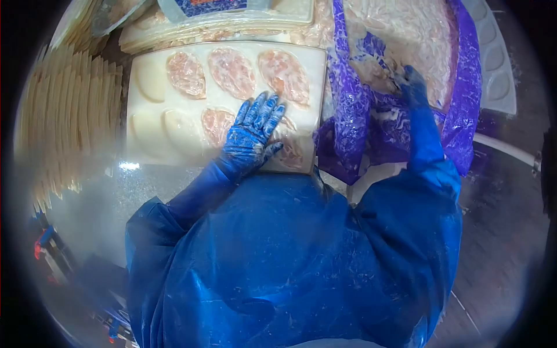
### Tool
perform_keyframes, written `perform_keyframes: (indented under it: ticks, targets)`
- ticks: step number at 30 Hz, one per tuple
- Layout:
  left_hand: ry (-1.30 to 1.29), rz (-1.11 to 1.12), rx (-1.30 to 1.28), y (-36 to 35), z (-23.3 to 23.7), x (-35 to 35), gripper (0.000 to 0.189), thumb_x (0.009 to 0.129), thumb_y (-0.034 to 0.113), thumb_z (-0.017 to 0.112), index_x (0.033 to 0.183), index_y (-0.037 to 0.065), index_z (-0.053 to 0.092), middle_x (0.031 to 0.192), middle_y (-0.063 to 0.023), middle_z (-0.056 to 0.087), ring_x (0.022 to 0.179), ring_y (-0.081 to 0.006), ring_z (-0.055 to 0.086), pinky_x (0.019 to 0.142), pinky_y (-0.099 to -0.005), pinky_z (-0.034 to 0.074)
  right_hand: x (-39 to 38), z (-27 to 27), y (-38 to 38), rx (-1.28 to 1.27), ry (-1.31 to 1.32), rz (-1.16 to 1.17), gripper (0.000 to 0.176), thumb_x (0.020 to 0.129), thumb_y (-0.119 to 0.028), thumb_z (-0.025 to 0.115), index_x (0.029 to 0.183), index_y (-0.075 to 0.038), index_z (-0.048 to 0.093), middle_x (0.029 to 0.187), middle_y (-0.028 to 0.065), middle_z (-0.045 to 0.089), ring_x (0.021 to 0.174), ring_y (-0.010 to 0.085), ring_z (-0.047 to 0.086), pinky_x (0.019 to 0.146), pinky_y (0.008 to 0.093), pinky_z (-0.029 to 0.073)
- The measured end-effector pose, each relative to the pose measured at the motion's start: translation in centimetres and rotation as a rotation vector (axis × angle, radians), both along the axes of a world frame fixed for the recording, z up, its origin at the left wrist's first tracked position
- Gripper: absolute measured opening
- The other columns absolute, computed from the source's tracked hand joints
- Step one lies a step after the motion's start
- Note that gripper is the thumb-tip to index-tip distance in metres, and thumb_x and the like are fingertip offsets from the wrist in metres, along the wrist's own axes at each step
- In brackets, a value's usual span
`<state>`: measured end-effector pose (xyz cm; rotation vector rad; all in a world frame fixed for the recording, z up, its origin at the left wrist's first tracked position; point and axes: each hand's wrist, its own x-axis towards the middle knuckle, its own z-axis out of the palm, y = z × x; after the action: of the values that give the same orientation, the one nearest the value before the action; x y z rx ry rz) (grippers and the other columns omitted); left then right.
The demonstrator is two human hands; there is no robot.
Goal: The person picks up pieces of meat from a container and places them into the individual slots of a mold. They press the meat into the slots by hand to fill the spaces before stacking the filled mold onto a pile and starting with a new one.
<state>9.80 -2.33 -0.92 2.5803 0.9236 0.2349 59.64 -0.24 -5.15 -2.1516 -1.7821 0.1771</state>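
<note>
My left hand [252,133], in a wet blue glove, lies flat with its fingers stretched out on a white moulded tray [226,48]. Its palm and fingers cover part of the lower right hollow, where a piece of raw meat [291,155] shows. Other pale pink raw meat pieces fill the top row, such as one piece [232,72] in the middle, while several hollows at the left of the tray hold none. On the right, my right hand [413,88] reaches into a large mass of raw meat [406,29] inside a purple liner [351,116]. Its fingertips are hidden in the meat.
Many thin trays [69,116] stand on edge in a row at the left. More flat trays [226,32] are stacked behind the working tray, with a clear-sided container [214,7] on top. Another moulded tray [493,64] stands beyond the liner at the right.
</note>
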Motion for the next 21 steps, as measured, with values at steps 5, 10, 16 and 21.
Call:
perform_keyframes:
  ticks: [5, 10, 16, 21]
  targets:
    - [-0.008, -0.009, -0.011, 0.0, -0.2, -0.3, 0.084, 0.086, 0.033, 0.07, 0.156, 0.011, 0.03, 0.162, -0.0159, 0.026, 0.15, -0.0383, 0.022, 0.122, -0.0536, 0.016, -3.7, 8.8, -4.0, -0.084, 0.613, -0.455, 0.054, 0.088, -0.031, 0.073, 0.133, -0.005, 0.06, 0.12, 0.0096, 0.07, 0.108, 0.0207, 0.063, 0.094, 0.0318, 0.048]
    - [0.0, -0.017, 0.014, 0.1, -0.6, -0.4, 0.084, 0.086, 0.034, 0.07, 0.156, 0.012, 0.03, 0.162, -0.0155, 0.025, 0.15, -0.0378, 0.021, 0.122, -0.0541, 0.015, 4.0, 6.6, -3.1, -0.113, 0.197, -0.165, 0.055, 0.087, -0.034, 0.073, 0.134, -0.007, 0.061, 0.115, 0.0135, 0.072, 0.103, 0.0231, 0.068, 0.093, 0.0332, 0.05]
    - [0.023, -0.016, 0.035, 0.1, -0.5, -0.2, 0.077, 0.089, 0.035, 0.065, 0.155, 0.012, 0.034, 0.161, -0.0159, 0.03, 0.149, -0.0375, 0.024, 0.121, -0.0552, 0.016, 5.3, 2.1, 5.4, 0.121, -0.198, -0.298, 0.049, 0.084, -0.034, 0.075, 0.126, -0.01, 0.067, 0.113, 0.0166, 0.072, 0.104, 0.0277, 0.07, 0.092, 0.0378, 0.052]
    - [0.06, 0.0, 0.016, -0.1, -0.2, 0.0, 0.076, 0.089, 0.034, 0.065, 0.155, 0.013, 0.035, 0.161, -0.0155, 0.03, 0.149, -0.0375, 0.024, 0.121, -0.0553, 0.016, 5.6, -2.1, 4.6, 0.137, -0.229, -0.243, 0.037, 0.089, -0.028, 0.067, 0.121, -0.01, 0.068, 0.112, 0.0162, 0.072, 0.103, 0.0324, 0.069, 0.092, 0.0418, 0.052]
